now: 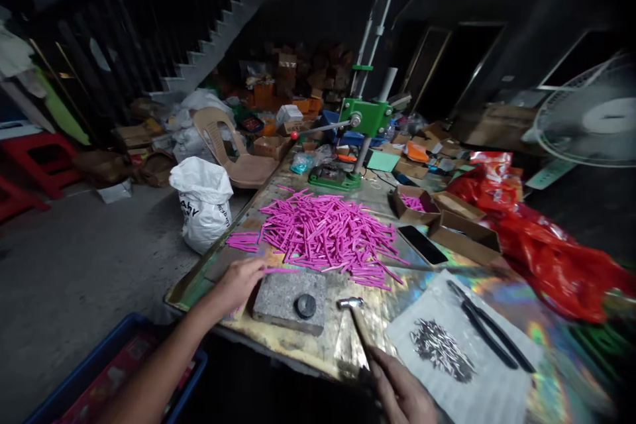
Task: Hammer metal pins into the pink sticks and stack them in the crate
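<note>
My left hand (240,283) pinches a thin pink stick (281,270) over the back left edge of a grey stone block (285,298). A small dark round piece (305,305) sits on the block. My right hand (401,387) grips the wooden handle of a hammer (351,303), whose metal head lies just right of the block. Behind the block spreads a big heap of pink sticks (322,228), with a smaller row of pink sticks (243,241) to its left. What the pink sticks are made of I cannot tell.
A white sheet (407,324) on the right bears small metal pins (442,349) and black-handled pliers (489,331). A phone (422,244), cardboard boxes (464,236) and a green hand press (365,116) stand farther back. Left are a white sack (201,202) and a blue crate (199,364).
</note>
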A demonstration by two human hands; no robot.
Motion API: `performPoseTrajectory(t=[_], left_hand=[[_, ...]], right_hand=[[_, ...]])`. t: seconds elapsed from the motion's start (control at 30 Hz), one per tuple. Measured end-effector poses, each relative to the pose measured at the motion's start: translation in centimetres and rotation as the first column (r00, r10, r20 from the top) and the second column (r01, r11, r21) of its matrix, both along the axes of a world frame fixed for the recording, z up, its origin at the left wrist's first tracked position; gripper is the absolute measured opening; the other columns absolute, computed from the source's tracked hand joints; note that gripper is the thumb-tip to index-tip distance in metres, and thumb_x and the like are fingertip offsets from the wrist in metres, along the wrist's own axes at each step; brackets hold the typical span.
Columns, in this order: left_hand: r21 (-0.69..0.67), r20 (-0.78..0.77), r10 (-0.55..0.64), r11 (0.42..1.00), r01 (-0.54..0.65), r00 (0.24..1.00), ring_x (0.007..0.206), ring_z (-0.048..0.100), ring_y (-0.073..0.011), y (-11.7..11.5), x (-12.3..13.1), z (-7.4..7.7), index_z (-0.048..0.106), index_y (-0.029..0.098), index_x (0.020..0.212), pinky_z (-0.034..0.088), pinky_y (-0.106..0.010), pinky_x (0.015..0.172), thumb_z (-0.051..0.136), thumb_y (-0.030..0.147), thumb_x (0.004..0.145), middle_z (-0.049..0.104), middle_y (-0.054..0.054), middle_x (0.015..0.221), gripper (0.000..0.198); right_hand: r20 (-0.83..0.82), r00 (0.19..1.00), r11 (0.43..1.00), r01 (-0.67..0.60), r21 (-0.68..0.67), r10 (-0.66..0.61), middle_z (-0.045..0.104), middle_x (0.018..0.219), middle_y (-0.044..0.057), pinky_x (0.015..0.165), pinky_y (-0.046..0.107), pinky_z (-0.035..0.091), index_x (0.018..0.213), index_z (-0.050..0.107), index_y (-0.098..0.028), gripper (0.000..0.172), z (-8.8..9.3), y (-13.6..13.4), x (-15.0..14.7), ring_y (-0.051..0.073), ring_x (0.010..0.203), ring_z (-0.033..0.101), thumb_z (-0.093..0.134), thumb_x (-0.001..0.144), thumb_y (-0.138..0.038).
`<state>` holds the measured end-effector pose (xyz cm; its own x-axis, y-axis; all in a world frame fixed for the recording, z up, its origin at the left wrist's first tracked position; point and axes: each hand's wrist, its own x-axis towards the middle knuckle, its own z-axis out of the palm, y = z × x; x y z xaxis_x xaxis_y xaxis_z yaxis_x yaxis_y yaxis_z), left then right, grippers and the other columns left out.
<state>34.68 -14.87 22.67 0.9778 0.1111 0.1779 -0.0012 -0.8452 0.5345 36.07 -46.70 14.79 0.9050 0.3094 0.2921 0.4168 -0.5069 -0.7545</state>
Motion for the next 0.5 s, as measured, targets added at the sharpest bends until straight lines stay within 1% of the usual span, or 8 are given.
performPoseTrajectory(t=[0.07, 0.13, 0.2, 0.27, 0.33, 0.4, 0.47, 0.5], left_hand=[[-0.126, -0.014, -0.061, 0.990, 0.059, 0.998, 0.068, 0.055, -0.0139, -2.5, -1.7, 0.4, 0.061, 0.019, 0.074, 0.039, -0.021, 0.064, 0.042, 0.020, 0.078, 0.061, 0.000, 0.069, 0.019], [-0.279, -0.054, -0.135, 0.953, 0.115, 0.989, 0.069, 0.056, -0.0140, -4.8, -3.1, 0.2, 0.062, 0.019, 0.074, 0.040, -0.019, 0.064, 0.044, 0.021, 0.077, 0.062, 0.000, 0.071, 0.018], [-0.430, -0.090, -0.183, 0.894, 0.128, 0.979, 0.068, 0.055, -0.0141, -6.8, -4.1, -0.7, 0.063, 0.019, 0.073, 0.041, -0.019, 0.063, 0.047, 0.023, 0.076, 0.062, 0.000, 0.069, 0.016], [-0.586, -0.119, -0.196, 0.805, 0.091, 0.973, 0.060, 0.053, -0.0131, -8.1, -4.7, -2.0, 0.063, 0.018, 0.070, 0.041, -0.019, 0.056, 0.051, 0.026, 0.074, 0.059, 0.001, 0.062, 0.015], [-0.748, -0.155, -0.169, 0.664, -0.004, 0.973, 0.049, 0.048, -0.0108, -9.1, -4.9, -3.3, 0.064, 0.017, 0.072, 0.039, -0.019, 0.045, 0.056, 0.031, 0.071, 0.055, 0.002, 0.054, 0.016], [-0.878, -0.162, -0.135, 0.472, -0.081, 0.977, 0.044, 0.046, -0.0095, -10.1, -4.8, -4.3, 0.064, 0.017, 0.080, 0.038, -0.019, 0.042, 0.063, 0.036, 0.065, 0.055, 0.002, 0.054, 0.024], [-0.946, -0.157, -0.113, 0.302, -0.117, 0.981, 0.046, 0.049, -0.0100, -11.4, -4.5, -4.8, 0.063, 0.017, 0.086, 0.042, -0.021, 0.045, 0.068, 0.036, 0.059, 0.059, 0.001, 0.060, 0.033], [-0.961, -0.160, -0.108, 0.245, -0.129, 0.981, 0.047, 0.050, -0.0102, -12.2, -4.3, -4.8, 0.063, 0.017, 0.086, 0.043, -0.022, 0.047, 0.070, 0.035, 0.057, 0.060, 0.000, 0.062, 0.035]], right_hand=[[0.001, 1.000, 0.998, 0.026, 0.055, -0.026, 0.065, 0.099, 0.009, 0.075, 0.026, 0.049, 0.100, 0.061, -0.017, 0.034, 1.3, 1.2, -0.4, 0.022, 0.091, 0.060, 0.046, 0.079, -0.039], [-0.002, 1.000, 0.997, -0.023, 0.075, 0.023, 0.063, 0.103, 0.009, 0.077, 0.026, 0.048, 0.108, 0.057, -0.018, 0.035, 2.5, 2.3, -0.9, 0.021, 0.095, 0.058, 0.047, 0.079, -0.036], [-0.023, 0.995, 0.992, -0.093, 0.088, 0.095, 0.065, 0.095, 0.008, 0.074, 0.024, 0.047, 0.104, 0.057, -0.019, 0.030, 3.6, 3.2, -1.3, 0.019, 0.086, 0.061, 0.045, 0.080, -0.033], [-0.067, 0.988, 0.985, -0.134, 0.113, 0.142, 0.064, 0.074, 0.005, 0.063, 0.023, 0.046, 0.086, 0.061, -0.018, 0.023, 4.4, 3.5, -1.4, 0.016, 0.068, 0.059, 0.043, 0.082, -0.031], [-0.166, 0.976, 0.977, -0.112, 0.184, 0.143, 0.054, 0.058, 0.001, 0.054, 0.022, 0.041, 0.067, 0.057, -0.018, 0.025, 4.7, 3.5, -1.5, 0.013, 0.056, 0.051, 0.043, 0.081, -0.034], [-0.337, 0.931, 0.944, -0.019, 0.330, 0.137, 0.044, 0.050, -0.003, 0.047, 0.021, 0.036, 0.060, 0.050, -0.019, 0.028, 4.4, 3.3, -1.7, 0.010, 0.048, 0.043, 0.046, 0.078, -0.040], [-0.512, 0.836, 0.860, 0.102, 0.499, 0.198, 0.037, 0.045, -0.006, 0.041, 0.020, 0.031, 0.060, 0.046, -0.019, 0.031, 3.7, 3.3, -2.1, 0.008, 0.040, 0.035, 0.050, 0.074, -0.046], [-0.569, 0.786, 0.809, 0.161, 0.565, 0.241, 0.035, 0.043, -0.008, 0.038, 0.020, 0.029, 0.060, 0.044, -0.020, 0.032, 3.3, 3.4, -2.4, 0.007, 0.037, 0.032, 0.052, 0.072, -0.049]])
